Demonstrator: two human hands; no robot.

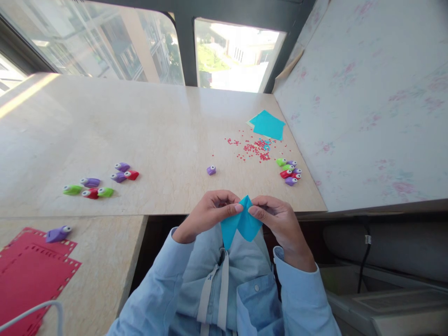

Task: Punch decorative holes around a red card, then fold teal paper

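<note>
A folded piece of blue paper (249, 226) is held up over my lap, its tip pointing away from me and two flaps hanging apart below. My left hand (216, 211) pinches its left side between thumb and fingers. On the opposite side, my right hand (276, 215) grips the paper with the thumb on top. The fingertips behind the paper are hidden. Beyond my hands, a lone purple hole punch (211, 170) with an eye-like button rests on the counter.
Small craft punches (290, 172) cluster on the right; several more (91, 192) lie left. Red paper bits (258, 149) are scattered before blue sheets (268, 125). Punched red sheets (38, 275) and a purple punch (58, 234) occupy the lower left surface. A papered wall (378, 102) bounds the right.
</note>
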